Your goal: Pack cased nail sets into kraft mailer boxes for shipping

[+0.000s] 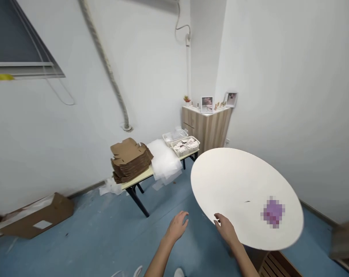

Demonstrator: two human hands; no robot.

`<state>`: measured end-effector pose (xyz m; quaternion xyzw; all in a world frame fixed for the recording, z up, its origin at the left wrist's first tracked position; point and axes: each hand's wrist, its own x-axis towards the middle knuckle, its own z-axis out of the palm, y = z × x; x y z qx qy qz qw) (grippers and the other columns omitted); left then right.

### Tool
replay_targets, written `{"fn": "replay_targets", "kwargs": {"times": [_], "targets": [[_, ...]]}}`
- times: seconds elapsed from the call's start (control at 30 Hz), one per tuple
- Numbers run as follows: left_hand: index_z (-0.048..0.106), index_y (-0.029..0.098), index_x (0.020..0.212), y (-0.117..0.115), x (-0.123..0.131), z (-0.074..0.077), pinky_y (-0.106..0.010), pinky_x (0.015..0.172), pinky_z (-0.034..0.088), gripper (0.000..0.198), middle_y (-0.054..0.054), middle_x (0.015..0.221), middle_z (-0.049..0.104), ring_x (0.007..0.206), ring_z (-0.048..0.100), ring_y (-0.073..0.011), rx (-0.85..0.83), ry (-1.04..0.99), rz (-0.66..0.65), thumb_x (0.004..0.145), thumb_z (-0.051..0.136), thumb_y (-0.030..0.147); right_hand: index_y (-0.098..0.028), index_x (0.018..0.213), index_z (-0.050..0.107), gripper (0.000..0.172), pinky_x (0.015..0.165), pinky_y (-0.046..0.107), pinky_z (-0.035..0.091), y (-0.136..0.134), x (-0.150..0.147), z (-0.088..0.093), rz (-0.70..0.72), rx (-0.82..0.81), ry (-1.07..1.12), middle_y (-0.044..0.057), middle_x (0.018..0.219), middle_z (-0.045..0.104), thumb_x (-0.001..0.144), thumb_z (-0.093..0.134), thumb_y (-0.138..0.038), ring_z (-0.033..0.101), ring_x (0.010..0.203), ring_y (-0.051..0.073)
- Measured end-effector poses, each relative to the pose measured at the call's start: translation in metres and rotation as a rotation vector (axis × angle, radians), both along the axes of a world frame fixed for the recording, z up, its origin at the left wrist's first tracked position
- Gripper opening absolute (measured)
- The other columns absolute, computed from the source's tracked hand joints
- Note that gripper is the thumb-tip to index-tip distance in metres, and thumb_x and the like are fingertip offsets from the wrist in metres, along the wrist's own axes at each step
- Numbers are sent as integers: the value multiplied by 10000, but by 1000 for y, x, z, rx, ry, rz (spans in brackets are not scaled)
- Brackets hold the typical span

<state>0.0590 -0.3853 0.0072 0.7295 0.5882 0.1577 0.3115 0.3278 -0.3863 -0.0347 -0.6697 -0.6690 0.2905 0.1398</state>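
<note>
My left hand hangs in the air over the blue floor, fingers loosely curled and apart, holding nothing. My right hand is at the near left edge of a round white table top, fingers bent over or just at its rim; I cannot tell whether they grip it. A small purple blurred patch lies on the round table's right side.
A long table by the far wall carries a stack of flat brown cardboard boxes, clear plastic bags and two white baskets. A wooden corner cabinet holds photo frames. A cardboard box lies on the floor at left.
</note>
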Motion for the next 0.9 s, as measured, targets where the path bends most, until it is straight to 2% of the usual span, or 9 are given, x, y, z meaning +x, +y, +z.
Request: {"fn": "replay_targets", "kwargs": {"times": [0.13,0.2,0.3,0.47,0.63,0.77,0.9], "targets": [[600,221,1139,32,-78,10,-345,910,472,325,-59,1138,643,1028,616,-211,1,25,63,878,411,262,-199,1140,609,365,842,276,464,47,-75,4,112,-27,65,86,1149,680,866,381,-279,648,1018,200],[612,211,1114,52,-106,13,-342,890,477,316,-61,1105,653,993,628,-208,-2,20,83,868,418,255,-199,1125,620,352,838,277,464,72,-102,5,152,-20,87,86,1130,689,861,395,-261,656,989,199],[627,212,1082,92,-136,15,-339,862,485,307,-66,1075,662,953,638,-206,9,-8,99,864,416,260,-202,1104,639,338,821,288,470,118,-134,8,194,-16,98,83,1090,701,854,415,-247,663,949,205],[636,204,1063,181,-161,17,-341,817,486,310,-73,1006,676,864,630,-205,100,-69,121,867,407,275,-202,1093,657,320,832,268,460,215,-174,24,262,26,67,76,1082,703,860,438,-221,652,970,196],[642,195,967,277,-175,25,-306,724,478,288,-48,854,666,721,599,-175,164,-134,207,872,385,285,-190,1119,651,330,784,252,452,331,-208,38,333,63,53,77,1086,703,876,430,-215,653,961,192],[638,202,977,331,-190,28,-283,690,478,293,-36,867,665,682,586,-153,150,-186,226,879,389,321,-173,1119,649,327,804,248,426,427,-233,50,378,91,-11,86,1051,710,863,446,-187,647,975,198],[632,226,1003,374,-207,26,-274,708,484,298,-29,910,669,711,601,-148,130,-192,253,896,378,339,-177,1138,640,324,843,260,410,514,-252,64,343,119,-111,100,1123,689,871,457,-195,619,1055,215]]}}
